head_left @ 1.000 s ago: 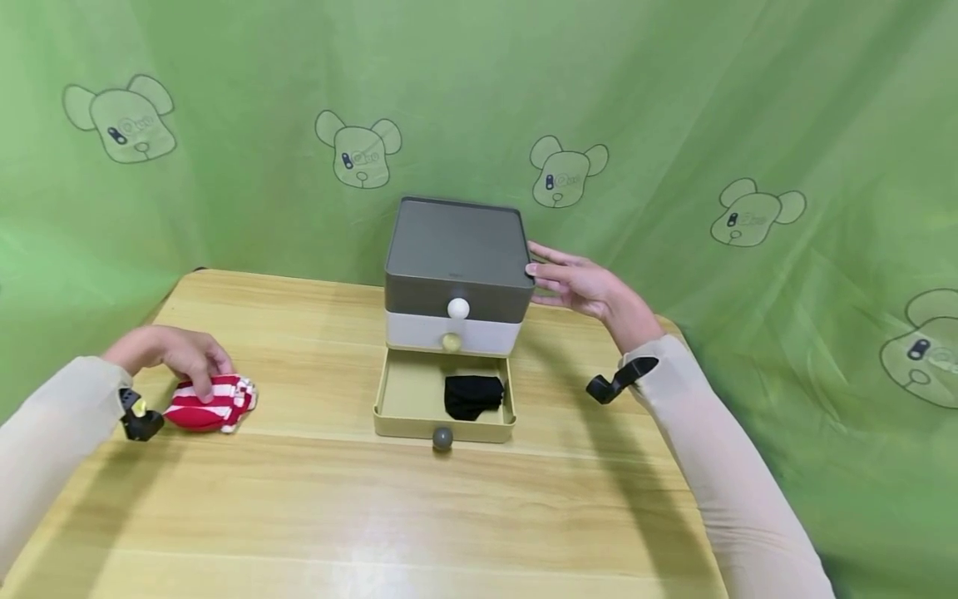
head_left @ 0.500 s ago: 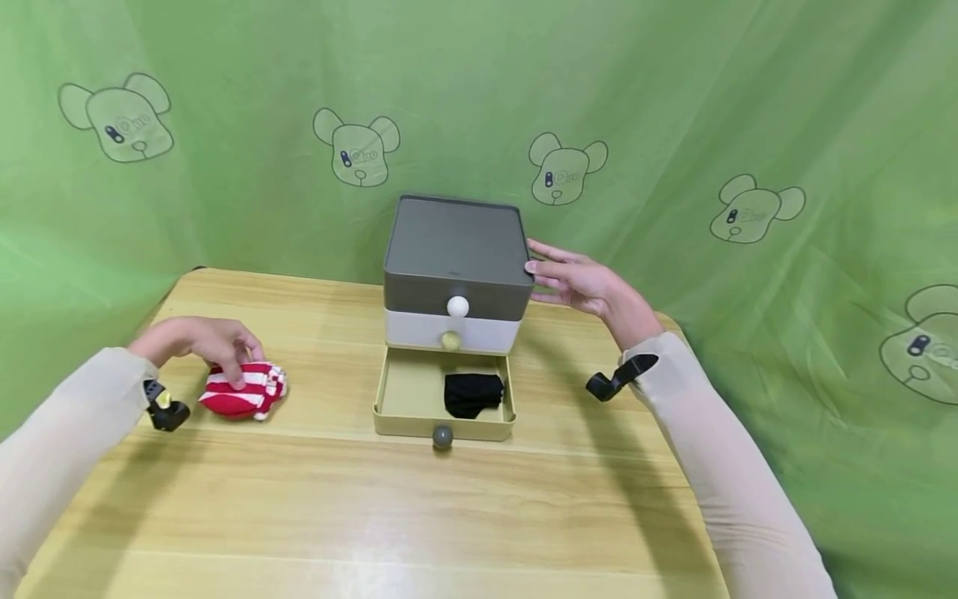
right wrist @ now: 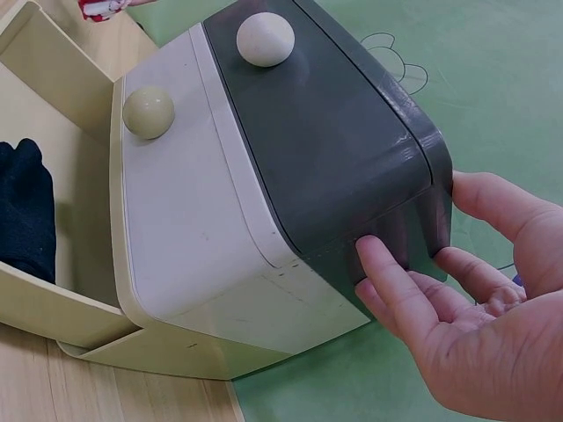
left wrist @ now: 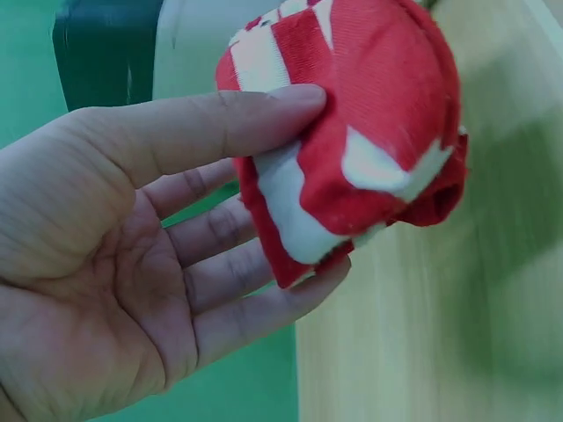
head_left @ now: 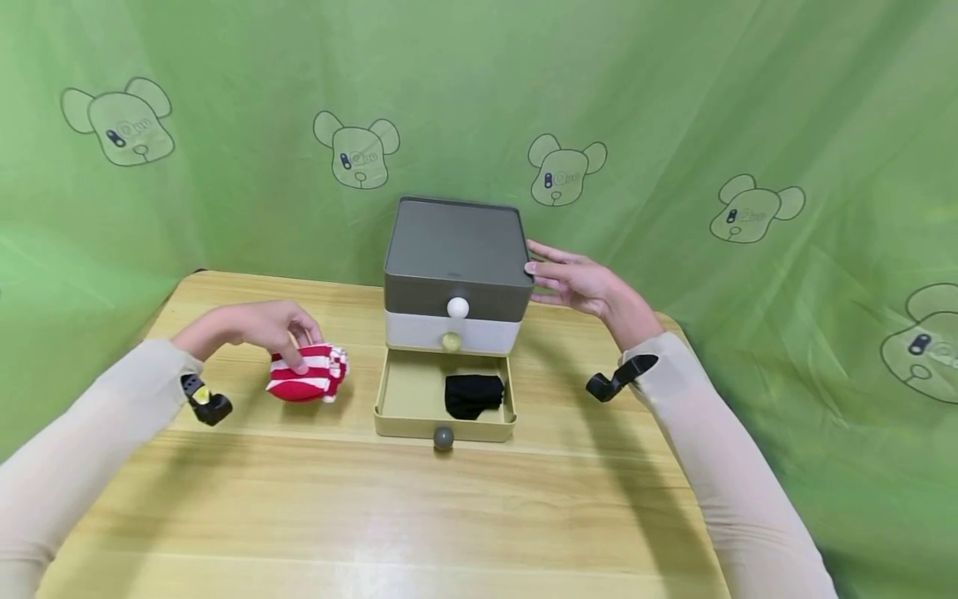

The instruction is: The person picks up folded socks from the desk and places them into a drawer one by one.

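My left hand pinches a folded red-and-white striped sock bundle between thumb and fingers, left of the drawer unit. In the left wrist view the thumb presses on top of the knit fabric, with the fingers behind it. A small drawer unit stands at the back, dark grey on top, white below, beige at the bottom. Its beige bottom drawer is pulled out, and a folded black sock lies in its right half. My right hand rests extended fingertips against the unit's right side.
A white knob, a beige knob and a grey knob stick out from the drawer fronts. The wooden table spreads out in front. Behind it hangs a green curtain with bear faces.
My left hand has carried the striped sock bundle rightward and slightly away from me, closer to the pulled-out drawer. The right hand, unit and black sock have stayed in place.
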`<action>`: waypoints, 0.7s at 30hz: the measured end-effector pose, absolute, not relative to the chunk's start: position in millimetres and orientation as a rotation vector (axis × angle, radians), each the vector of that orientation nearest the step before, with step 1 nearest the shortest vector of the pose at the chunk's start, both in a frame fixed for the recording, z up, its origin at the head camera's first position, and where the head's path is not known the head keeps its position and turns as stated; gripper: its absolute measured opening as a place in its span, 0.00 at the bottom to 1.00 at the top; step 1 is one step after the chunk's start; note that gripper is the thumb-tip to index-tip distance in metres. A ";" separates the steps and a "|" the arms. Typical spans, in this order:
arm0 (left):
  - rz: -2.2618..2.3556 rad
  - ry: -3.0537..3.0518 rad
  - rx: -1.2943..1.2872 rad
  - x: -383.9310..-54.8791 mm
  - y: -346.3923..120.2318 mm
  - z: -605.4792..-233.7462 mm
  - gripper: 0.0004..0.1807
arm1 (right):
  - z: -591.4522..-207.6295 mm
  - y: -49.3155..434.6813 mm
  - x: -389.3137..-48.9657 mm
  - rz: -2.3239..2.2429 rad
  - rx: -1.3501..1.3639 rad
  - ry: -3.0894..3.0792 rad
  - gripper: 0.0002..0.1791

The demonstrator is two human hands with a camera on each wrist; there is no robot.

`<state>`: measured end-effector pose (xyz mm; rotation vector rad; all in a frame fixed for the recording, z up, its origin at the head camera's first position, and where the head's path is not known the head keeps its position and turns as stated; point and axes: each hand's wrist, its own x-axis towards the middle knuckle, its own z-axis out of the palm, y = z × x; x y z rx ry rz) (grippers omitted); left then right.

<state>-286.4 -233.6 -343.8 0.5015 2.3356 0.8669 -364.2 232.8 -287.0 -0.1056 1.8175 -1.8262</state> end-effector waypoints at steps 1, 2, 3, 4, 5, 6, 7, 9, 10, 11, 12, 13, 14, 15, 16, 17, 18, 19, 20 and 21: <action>0.872 2.344 0.518 -285.9 -227.9 -341.2 0.18 | -286.6 232.8 -364.3 -1.827 -0.106 1.817 0.38; 0.879 2.351 0.531 -285.5 -222.3 -338.6 0.18 | -286.3 232.7 -364.5 -1.828 -0.108 1.816 0.38; 0.886 2.359 0.545 -285.1 -216.9 -336.1 0.18 | -286.1 232.7 -364.7 -1.831 -0.108 1.813 0.38; 0.892 2.367 0.561 -284.8 -211.8 -333.6 0.18 | -286.0 232.7 -364.7 -1.831 -0.110 1.813 0.38; 0.896 2.374 0.574 -284.5 -206.9 -331.2 0.18 | -286.0 232.7 -364.7 -1.831 -0.110 1.811 0.38; 0.901 2.379 0.582 -284.3 -202.3 -329.0 0.19 | -286.0 232.7 -364.5 -1.830 -0.110 1.809 0.38; 0.906 2.385 0.592 -284.2 -197.9 -326.9 0.19 | -286.2 232.7 -364.2 -1.829 -0.109 1.808 0.39; 0.918 2.395 0.617 -284.5 -190.2 -323.4 0.19 | -286.5 232.8 -363.6 -1.830 -0.103 1.804 0.39; 0.924 2.401 0.628 -284.8 -186.6 -321.8 0.19 | -286.8 232.8 -363.2 -1.830 -0.101 1.803 0.39; 0.930 2.406 0.636 -285.2 -183.3 -320.4 0.19 | -287.0 232.9 -362.9 -1.832 -0.099 1.801 0.39; 0.939 2.410 0.638 -285.8 -180.3 -319.1 0.19 | -287.2 233.0 -362.7 -1.832 -0.099 1.801 0.39; 0.947 2.413 0.641 -286.4 -177.3 -317.8 0.19 | -287.4 233.1 -362.5 -1.834 -0.100 1.800 0.39; 0.954 2.413 0.641 -287.2 -174.6 -316.6 0.19 | -287.4 233.1 -362.2 -1.835 -0.101 1.801 0.39; 0.961 2.411 0.640 -288.1 -172.0 -315.6 0.19 | -287.4 233.2 -362.0 -1.836 -0.102 1.802 0.39; 0.966 2.410 0.636 -288.9 -169.4 -314.5 0.19 | -287.4 233.2 -362.0 -1.836 -0.104 1.801 0.39; 0.968 2.410 0.634 -289.9 -167.1 -313.6 0.19 | -287.2 233.1 -361.9 -1.835 -0.105 1.801 0.39; 0.968 2.410 0.631 -290.6 -164.7 -312.5 0.19 | -287.0 233.1 -361.9 -1.835 -0.106 1.801 0.39; 0.968 2.413 0.635 -291.5 -162.3 -311.5 0.19 | -286.7 233.0 -361.9 -1.834 -0.107 1.802 0.39; 0.965 2.418 0.638 -292.4 -160.1 -310.6 0.19 | -286.4 233.0 -362.0 -1.835 -0.107 1.802 0.39; 0.959 2.427 0.644 -292.9 -157.7 -309.5 0.18 | -286.2 233.0 -362.2 -1.836 -0.107 1.802 0.39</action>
